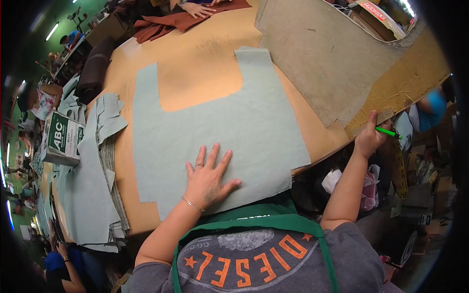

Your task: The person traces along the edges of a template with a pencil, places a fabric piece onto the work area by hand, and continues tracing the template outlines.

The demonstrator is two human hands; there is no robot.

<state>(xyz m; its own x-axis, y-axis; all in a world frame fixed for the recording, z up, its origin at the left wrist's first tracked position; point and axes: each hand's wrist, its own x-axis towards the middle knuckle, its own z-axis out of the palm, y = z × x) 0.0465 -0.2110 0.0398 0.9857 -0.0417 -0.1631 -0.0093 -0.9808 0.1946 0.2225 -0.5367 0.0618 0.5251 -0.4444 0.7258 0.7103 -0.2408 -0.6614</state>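
My left hand (211,178) lies flat with spread fingers on a pale grey-green piece of fabric (210,127). The fabric has a wide U-shaped cutout at its far side and is spread on the wooden table (195,49). At the right, my right hand (370,140) is closed around a green pen (389,132). Its thumb points up at the near corner of a large cardboard sheet (322,58); whether the fingers also grip that corner I cannot tell. The sheet has a brown-taped edge and overlaps the table's right side.
Stacked grey-green fabric pieces (90,195) lie at the left beside an ABC-labelled tin (64,138). Behind them is a dark fabric roll (97,68). Across the table, another person's hands (198,9) rest on rust-brown fabric (171,24). Other people are at the sides.
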